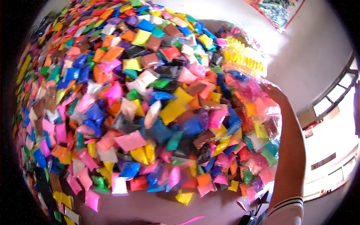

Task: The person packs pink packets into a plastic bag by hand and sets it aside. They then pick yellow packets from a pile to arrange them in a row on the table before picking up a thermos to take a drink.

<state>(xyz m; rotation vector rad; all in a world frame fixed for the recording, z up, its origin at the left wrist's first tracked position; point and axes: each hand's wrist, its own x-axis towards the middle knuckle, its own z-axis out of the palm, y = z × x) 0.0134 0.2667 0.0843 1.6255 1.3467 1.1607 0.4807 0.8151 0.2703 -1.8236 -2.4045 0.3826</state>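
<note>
A huge heap of small packets (172, 108) in many colours fills the middle and left of the head view. On its right side is a clear plastic bag (262, 131) full of similar coloured packets. My right hand (274, 93) is at the top of this bag, its fingers closed on the pinkish, crinkled plastic; the fingertips are partly lost in glare. My right arm runs down along the bag's outer side to a light sleeve with dark stripes. My left hand cannot be made out in the view.
Behind the bag stand bundles of yellow packets (243, 58). A pale wall with a red-edged picture (277, 11) rises at the back right, beside a bright barred opening (333, 93). A dark object (255, 217) lies low by my sleeve, and a pink strip (192, 220) at the bottom.
</note>
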